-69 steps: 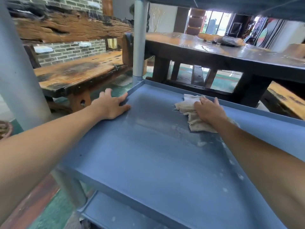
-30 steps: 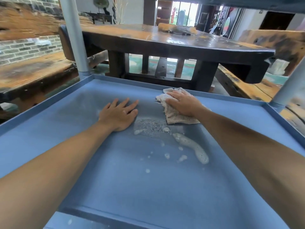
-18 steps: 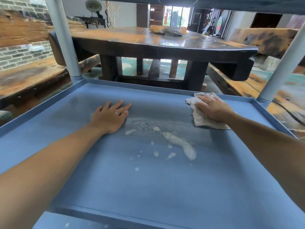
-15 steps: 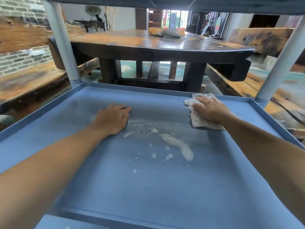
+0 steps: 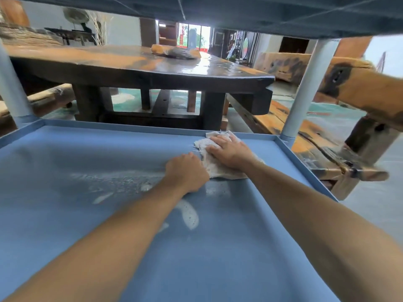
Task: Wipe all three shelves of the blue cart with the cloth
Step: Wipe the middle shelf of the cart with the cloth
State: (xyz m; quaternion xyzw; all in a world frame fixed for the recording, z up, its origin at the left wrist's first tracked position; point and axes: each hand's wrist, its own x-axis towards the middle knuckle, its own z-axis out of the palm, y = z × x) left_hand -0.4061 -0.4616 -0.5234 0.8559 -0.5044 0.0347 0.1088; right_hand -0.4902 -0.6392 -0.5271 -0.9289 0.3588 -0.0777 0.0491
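I look across a middle shelf [image 5: 65, 225] of the blue cart, with another shelf's underside [image 5: 239, 12] just overhead. A crumpled off-white cloth [image 5: 212, 168] lies near the far right of the shelf. My right hand [image 5: 229, 152] presses flat on the cloth. My left hand [image 5: 187, 173] is curled at the cloth's left edge, touching it; whether it grips the cloth I cannot tell. White foamy streaks [image 5: 188, 213] and wet smears mark the shelf in the middle.
Grey posts stand at the far corners, one on the right [image 5: 303, 90] and one on the left [image 5: 11, 83]. A dark wooden table [image 5: 152, 68] stands right behind the cart, with wooden benches to the right [image 5: 327, 131] and left.
My left hand has slid right across the shelf from the middle to the cloth's edge and curled. The right hand and cloth stay near the far right; the view shifted left.
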